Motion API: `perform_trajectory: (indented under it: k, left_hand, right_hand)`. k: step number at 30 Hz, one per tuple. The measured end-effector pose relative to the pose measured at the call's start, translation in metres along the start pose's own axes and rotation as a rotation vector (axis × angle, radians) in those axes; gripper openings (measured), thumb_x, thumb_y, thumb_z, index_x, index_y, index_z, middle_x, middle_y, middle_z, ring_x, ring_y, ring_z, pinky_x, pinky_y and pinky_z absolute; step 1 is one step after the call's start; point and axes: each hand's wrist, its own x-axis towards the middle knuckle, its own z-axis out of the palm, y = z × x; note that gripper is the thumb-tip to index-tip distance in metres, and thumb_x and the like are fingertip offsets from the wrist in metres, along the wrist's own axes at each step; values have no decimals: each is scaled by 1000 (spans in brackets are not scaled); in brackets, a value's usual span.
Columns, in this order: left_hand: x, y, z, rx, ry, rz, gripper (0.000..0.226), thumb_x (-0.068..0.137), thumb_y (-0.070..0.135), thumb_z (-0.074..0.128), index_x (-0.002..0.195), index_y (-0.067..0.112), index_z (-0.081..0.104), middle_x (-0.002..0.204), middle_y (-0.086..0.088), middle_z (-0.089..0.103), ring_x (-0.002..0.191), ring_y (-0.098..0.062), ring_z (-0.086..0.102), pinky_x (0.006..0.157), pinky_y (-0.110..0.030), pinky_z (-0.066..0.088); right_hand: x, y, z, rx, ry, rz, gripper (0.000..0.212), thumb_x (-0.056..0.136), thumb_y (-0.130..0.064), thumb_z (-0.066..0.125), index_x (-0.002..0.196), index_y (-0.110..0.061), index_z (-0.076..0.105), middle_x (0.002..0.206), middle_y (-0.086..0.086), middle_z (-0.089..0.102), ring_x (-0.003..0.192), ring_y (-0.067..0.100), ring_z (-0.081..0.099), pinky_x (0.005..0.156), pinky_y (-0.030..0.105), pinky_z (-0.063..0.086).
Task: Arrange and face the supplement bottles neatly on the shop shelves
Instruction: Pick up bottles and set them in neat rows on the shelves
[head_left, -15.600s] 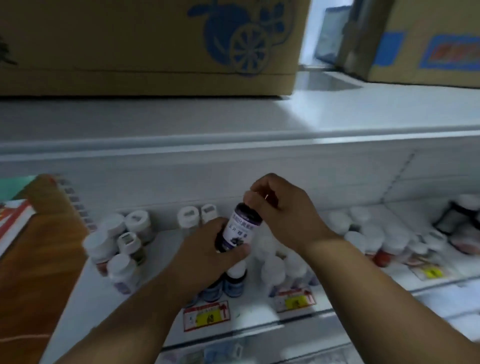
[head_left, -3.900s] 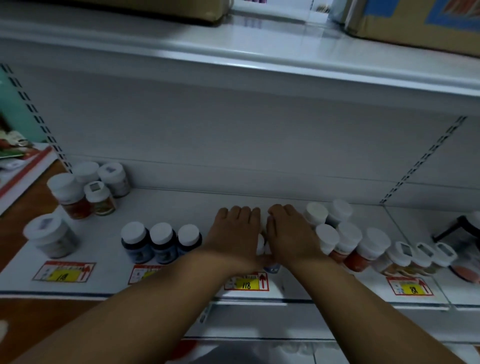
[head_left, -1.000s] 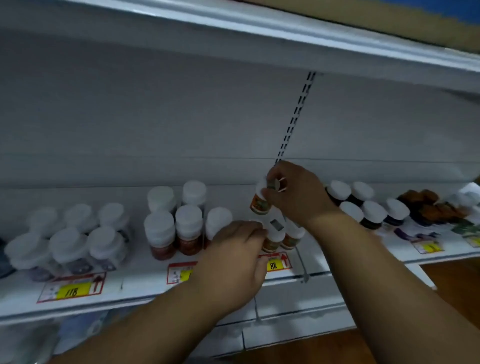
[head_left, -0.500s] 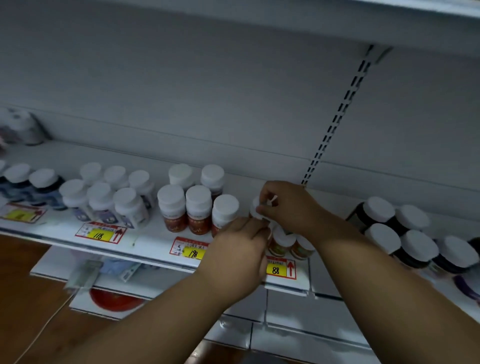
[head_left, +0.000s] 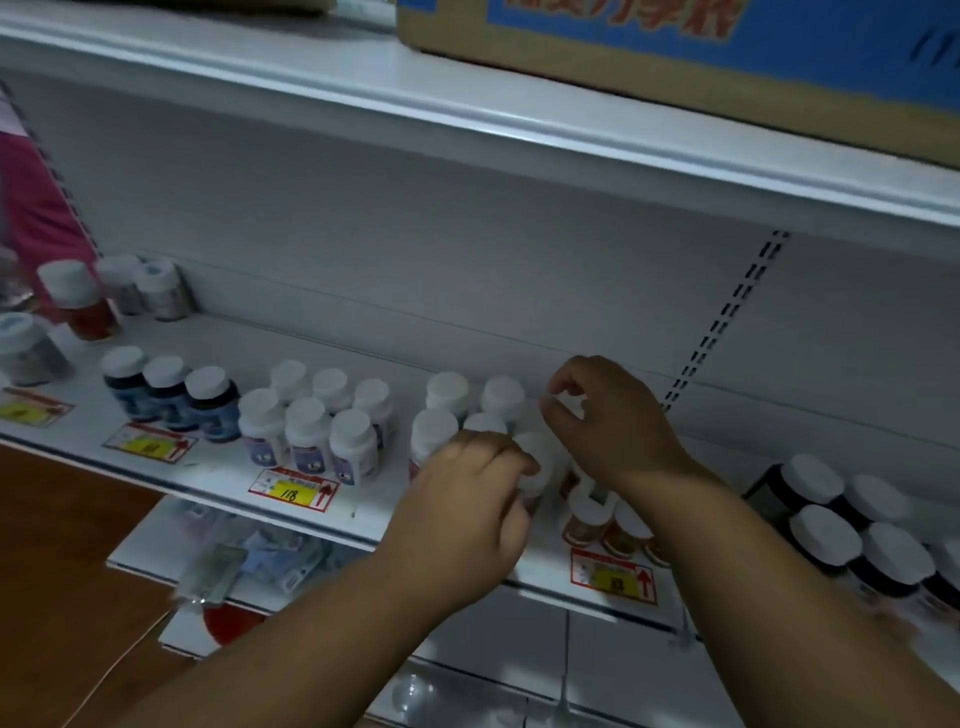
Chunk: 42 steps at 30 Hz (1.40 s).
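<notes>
shelf (head_left: 218, 470): we see bottle groups in a row along it | far left: three bottles (head_left: 171, 395) abreast | right of them: six-bottle block (head_left: 317, 421), two rows | centre: our hands (head_left: 467, 499) among next cluster (head_left: 447, 410) | far right: another group (head_left: 852, 525) | above: upper shelf (head_left: 467, 119) bearing a carton (head_left: 675, 57)

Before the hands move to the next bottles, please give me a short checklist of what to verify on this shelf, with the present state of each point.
1. Left hand grip on the white-capped bottle: fingers are against it; firm hold cannot tell.
2. Right hand empty: cannot tell; its fingers are curled near a white cap.
3. Purple-label group in tidy rows: ok.
4. Three blue-label bottles in one line: ok.
5. Labels of the small orange bottles face front: cannot tell, partly hidden by the arm.
6. Price tag 118 visible on the shelf edge: ok.
</notes>
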Motion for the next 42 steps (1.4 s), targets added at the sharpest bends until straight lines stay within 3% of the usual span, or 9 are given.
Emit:
perform_trajectory:
  k: [5, 11, 16, 22, 28, 32, 35, 39, 42]
  left_hand:
    - [-33, -76, -78, -18, 110, -50, 23, 79, 12, 61, 101, 15, 66, 99, 0, 61, 93, -17, 53, 83, -28, 40]
    - [-86, -204, -195, 149, 194, -290, 23, 81, 18, 60, 103, 17, 63, 99, -1, 60, 94, -16, 49, 80, -23, 36]
    - [-111, -276, -251, 134, 209, -421, 26, 83, 23, 56, 108, 20, 63, 105, 2, 60, 99, -17, 53, 81, -30, 43]
    - [-106, -353, -268, 116, 252, -511, 29, 80, 21, 58, 107, 17, 68, 107, -1, 64, 100, -17, 56, 83, -24, 40]
    - [-110, -422, -295, 140, 244, -525, 26, 84, 23, 66, 110, 23, 64, 106, 8, 61, 99, -7, 51, 80, -8, 33]
    - [-107, -464, -304, 101, 163, -482, 30, 86, 32, 61, 115, 27, 58, 110, 12, 56, 101, -6, 49, 82, -13, 37]
    - [-95, -494, -305, 102, -26, -442, 42, 84, 43, 60, 124, 34, 50, 120, 14, 51, 111, -8, 45, 89, -22, 39]
    - [-83, -522, -304, 86, -239, -279, 61, 81, 48, 65, 135, 36, 39, 139, 12, 42, 124, -13, 42, 103, -33, 42]
    - [-77, -541, -303, 52, -311, -142, 58, 82, 43, 66, 134, 35, 43, 138, 9, 46, 121, -14, 46, 100, -29, 41]
  right_hand:
    - [26, -115, 45, 86, 54, -73, 5, 87, -30, 60, 85, -26, 58, 87, -10, 54, 80, 2, 48, 64, 9, 35]
    - [68, -264, 146, 185, -25, -232, 10, 88, -35, 58, 87, -25, 58, 90, -7, 55, 80, 6, 50, 62, 14, 38]
    - [108, -335, 209, 269, -114, -271, 8, 89, -36, 57, 87, -27, 56, 88, -12, 52, 83, 3, 50, 69, 15, 41]
    - [184, -367, 272, 213, -173, -317, 16, 88, -33, 61, 101, -26, 58, 96, -11, 51, 86, 3, 51, 67, 10, 35]
    - [274, -397, 338, 37, -331, -235, 44, 88, -22, 55, 131, -29, 49, 130, 6, 47, 111, 25, 53, 93, 38, 47]
    - [304, -386, 367, -196, -239, -42, 34, 82, -20, 57, 116, -16, 57, 114, 12, 51, 102, 32, 54, 85, 40, 50]
    - [306, -371, 380, -392, -295, 35, 23, 83, -21, 57, 104, -13, 61, 109, 12, 51, 105, 34, 48, 84, 38, 47]
    - [300, -371, 393, -352, -189, 140, 30, 77, -21, 66, 103, -10, 58, 109, 16, 53, 103, 34, 47, 74, 33, 38]
    - [298, -378, 392, -334, -191, 225, 32, 76, -24, 68, 102, -9, 55, 109, 17, 55, 103, 34, 52, 73, 30, 36]
